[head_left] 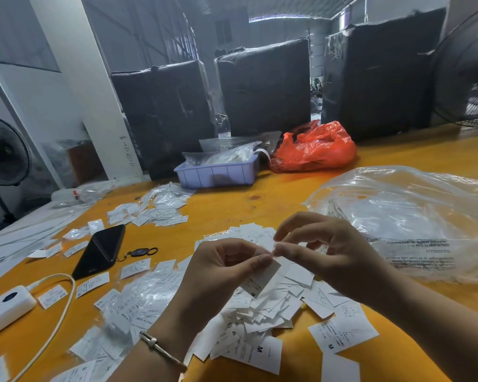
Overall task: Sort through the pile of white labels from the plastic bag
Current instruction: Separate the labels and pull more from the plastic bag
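Pile of white labels (262,307): small rectangular tags, printed in black with size letters S and M, heaped loosely and overlapping at near centre of the table, some face up, others tilted. One label (262,279) raised above the pile, hanging at a slant, M at its lower end, pinched at its top edge. Loose labels (160,210) scattered farther left, several sealed in small clear sleeves. Plastic bag (414,224): large, clear, crumpled, printed with dark warning text, lying slack on the right side of the table, just beside the pile.
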Motion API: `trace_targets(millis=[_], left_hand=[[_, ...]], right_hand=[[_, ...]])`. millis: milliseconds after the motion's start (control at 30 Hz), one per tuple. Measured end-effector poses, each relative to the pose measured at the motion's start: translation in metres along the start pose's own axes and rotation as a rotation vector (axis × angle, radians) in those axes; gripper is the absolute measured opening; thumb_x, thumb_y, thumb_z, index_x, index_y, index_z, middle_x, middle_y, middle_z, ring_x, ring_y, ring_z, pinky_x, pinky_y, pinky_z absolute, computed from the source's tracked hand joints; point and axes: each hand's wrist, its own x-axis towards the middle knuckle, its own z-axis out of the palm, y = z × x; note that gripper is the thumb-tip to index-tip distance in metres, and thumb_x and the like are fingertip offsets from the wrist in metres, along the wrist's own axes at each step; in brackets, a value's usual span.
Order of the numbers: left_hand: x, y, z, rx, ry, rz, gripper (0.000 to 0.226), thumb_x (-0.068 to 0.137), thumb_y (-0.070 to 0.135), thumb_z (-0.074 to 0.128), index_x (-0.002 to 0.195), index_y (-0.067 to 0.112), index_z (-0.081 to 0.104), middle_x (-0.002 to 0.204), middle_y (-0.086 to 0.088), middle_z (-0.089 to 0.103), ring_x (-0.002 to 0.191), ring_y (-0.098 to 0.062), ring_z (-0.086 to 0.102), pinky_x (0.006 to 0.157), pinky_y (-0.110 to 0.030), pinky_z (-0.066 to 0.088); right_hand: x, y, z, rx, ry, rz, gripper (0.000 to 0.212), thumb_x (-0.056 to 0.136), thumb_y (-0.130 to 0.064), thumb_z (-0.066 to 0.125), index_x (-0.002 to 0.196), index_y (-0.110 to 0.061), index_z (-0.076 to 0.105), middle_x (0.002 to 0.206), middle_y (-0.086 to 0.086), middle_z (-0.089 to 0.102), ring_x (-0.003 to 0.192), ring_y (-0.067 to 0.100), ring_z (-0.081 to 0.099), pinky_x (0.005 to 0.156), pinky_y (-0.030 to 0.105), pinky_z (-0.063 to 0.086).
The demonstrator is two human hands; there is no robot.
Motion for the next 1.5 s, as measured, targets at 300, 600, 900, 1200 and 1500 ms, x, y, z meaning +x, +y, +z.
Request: trace_targets(millis=[300, 600, 900, 1200, 1500], left_hand=[[0.004, -0.002, -0.01, 0.045, 0.084, -0.05, 0.006, 0.08, 0.014, 0.079, 0.081, 0.019, 0.076, 0.081, -0.003, 0.076, 0.074, -0.009, 0.068, 0.064, -0.016, 0.051], [0.011, -0.006, -0.035, 0.171, 0.212, -0.265, 0.017, 0.086, 0.006, 0.068, 0.073, 0.017, 0.072, 0.072, 0.001, 0.07, 0.073, -0.017, 0.061, 0.069, -0.03, 0.044], [0.013, -0.026, -0.054, 0.784, 0.309, -0.399, 0.017, 0.077, 0.008, 0.054, 0.068, 0.009, 0.069, 0.056, -0.001, 0.062, 0.052, -0.017, 0.044, 0.054, -0.029, 0.034], [0.01, -0.018, -0.029, 0.764, 0.274, -0.14, 0.018, 0.089, 0.016, 0.059, 0.083, 0.03, 0.068, 0.088, 0.017, 0.063, 0.081, 0.001, 0.056, 0.064, -0.022, 0.042], [0.004, -0.005, -0.006, 0.22, -0.156, -0.07, 0.035, 0.078, 0.043, 0.07, 0.11, 0.029, 0.068, 0.095, 0.003, 0.074, 0.09, -0.01, 0.069, 0.079, -0.029, 0.056]], right_hand=[[0.007, 0.036, -0.05, -0.974, 0.366, 0.472, 0.013, 0.08, -0.022, 0.064, 0.089, -0.013, 0.068, 0.085, 0.006, 0.067, 0.08, 0.028, 0.059, 0.071, 0.032, 0.04], [0.005, 0.056, -0.059, -1.206, 0.078, 0.703, 0.014, 0.09, -0.022, 0.053, 0.099, -0.023, 0.063, 0.1, 0.0, 0.055, 0.106, 0.025, 0.048, 0.087, 0.037, 0.036], [0.006, 0.051, -0.058, -1.095, 0.29, 0.503, 0.023, 0.092, -0.022, 0.055, 0.083, -0.014, 0.074, 0.085, 0.007, 0.069, 0.084, 0.032, 0.06, 0.077, 0.036, 0.048], [0.005, 0.017, -0.025, -0.329, 0.284, 0.276, 0.018, 0.081, -0.018, 0.073, 0.066, -0.011, 0.066, 0.056, 0.002, 0.063, 0.052, 0.014, 0.059, 0.051, 0.026, 0.045], [0.0, 0.013, 0.001, 0.361, -0.231, 0.42, 0.011, 0.077, -0.018, 0.073, 0.082, -0.008, 0.074, 0.069, 0.01, 0.07, 0.058, 0.014, 0.062, 0.053, 0.021, 0.045]])
